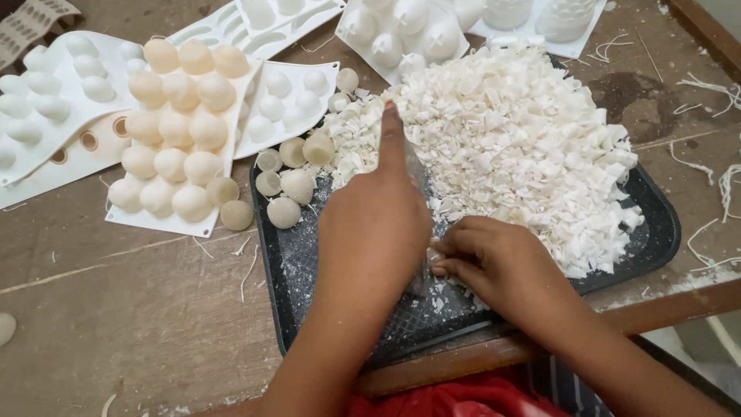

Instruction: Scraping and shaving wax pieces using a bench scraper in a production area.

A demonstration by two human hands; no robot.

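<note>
Touching wax shavings (525, 147), both hands (378, 224), black tray (656, 232)

White silicone moulds (54, 100), cream wax balls (181, 127), wick scraps (706, 166), wooden table (116, 309)

Left hand (376, 224) hides the scraper blade (partly); right fingertips tucked under.

The scene is lit evenly by soft, diffuse light, and only faint shadows are cast. Slight blur is seen, perhaps from motion, and the white shavings (525, 147) are nearly overexposed.
</note>
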